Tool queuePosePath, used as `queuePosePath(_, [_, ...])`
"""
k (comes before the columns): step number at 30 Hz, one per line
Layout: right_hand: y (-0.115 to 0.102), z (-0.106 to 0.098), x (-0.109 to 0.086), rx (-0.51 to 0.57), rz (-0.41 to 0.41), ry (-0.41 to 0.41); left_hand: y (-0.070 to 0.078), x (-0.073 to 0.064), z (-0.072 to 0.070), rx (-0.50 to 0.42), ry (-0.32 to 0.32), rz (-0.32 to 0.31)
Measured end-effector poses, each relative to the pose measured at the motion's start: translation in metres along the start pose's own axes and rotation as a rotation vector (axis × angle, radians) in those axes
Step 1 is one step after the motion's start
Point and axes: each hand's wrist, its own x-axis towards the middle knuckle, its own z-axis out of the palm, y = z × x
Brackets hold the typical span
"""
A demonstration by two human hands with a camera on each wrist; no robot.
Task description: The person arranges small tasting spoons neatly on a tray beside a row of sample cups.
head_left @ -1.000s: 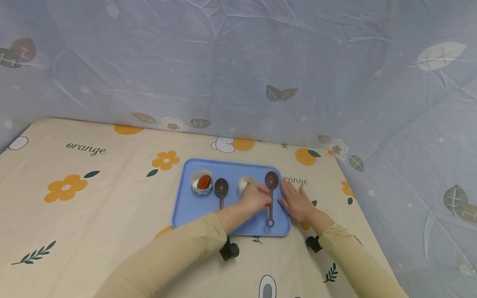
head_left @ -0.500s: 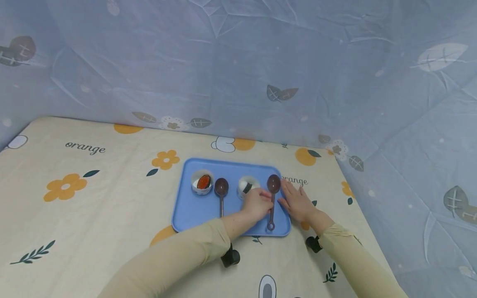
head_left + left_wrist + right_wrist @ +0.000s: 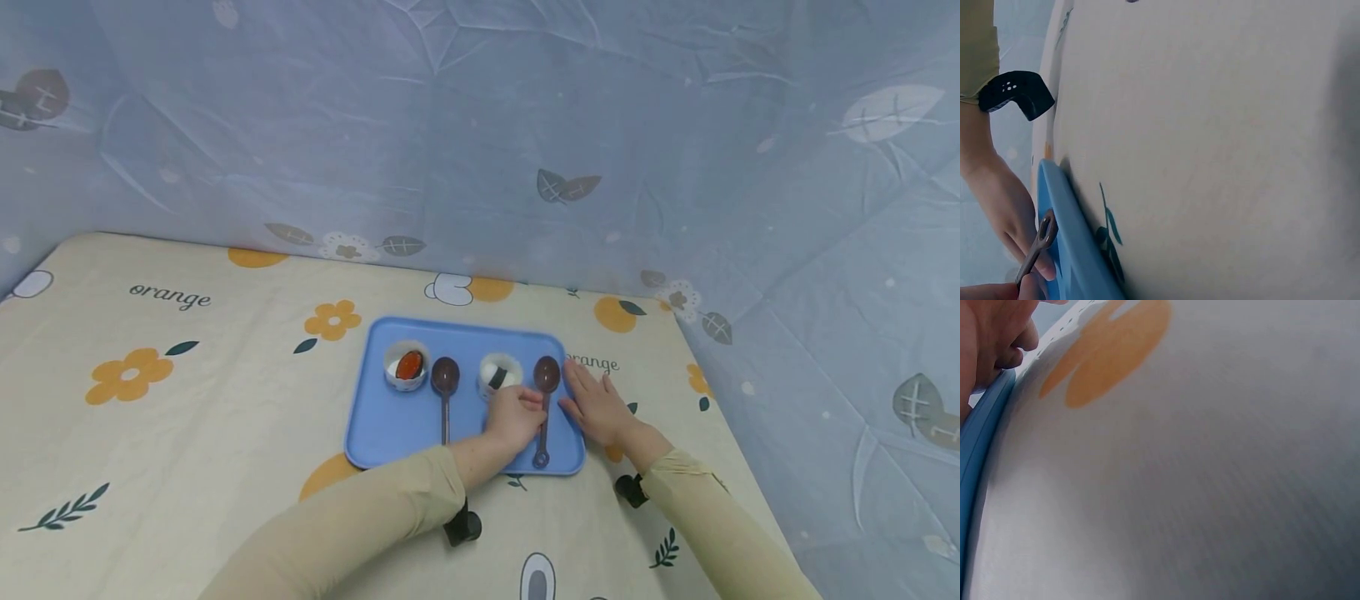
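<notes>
My left hand (image 3: pixel 516 418) pinches the handle of a brown spoon (image 3: pixel 546 375) over the right part of a blue tray (image 3: pixel 408 457). In the left wrist view, the ring-shaped handle end of the spoon (image 3: pixel 1047 230) shows past the fingertips. My right hand (image 3: pixel 597 407) rests with straight fingers at the tray's right rim. Left of the held spoon is a small white bowl (image 3: pixel 513 364) with a white piece banded in black. A second brown spoon (image 3: pixel 446 377) lies further left, its handle end hidden behind my left arm.
Another white bowl (image 3: pixel 395 351), holding an orange-red sushi-like piece (image 3: pixel 409 365), stands at the tray's left. A patterned cloth (image 3: pixel 225 417) covers the table. Grey-blue printed sheets (image 3: pixel 480 125) hang behind and to the right. Black devices (image 3: pixel 462 527) are strapped to both wrists.
The held spoon has moved toward me, shifting slightly right and then back left. My left hand has drawn back from the nearer bowl, uncovering its contents. The right hand has stayed still.
</notes>
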Motion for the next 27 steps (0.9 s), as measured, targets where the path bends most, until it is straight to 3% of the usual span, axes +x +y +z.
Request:
queuePosePath(13, [0.003, 0.003, 0.001, -0.001, -0.010, 0.012, -0.009, 0.000, 0.002, 0.022, 0.040, -0.010])
queuePosePath(27, [0.003, 0.003, 0.000, 0.008, -0.025, 0.024, -0.014, 0.002, 0.004, 0.006, 0.067, -0.064])
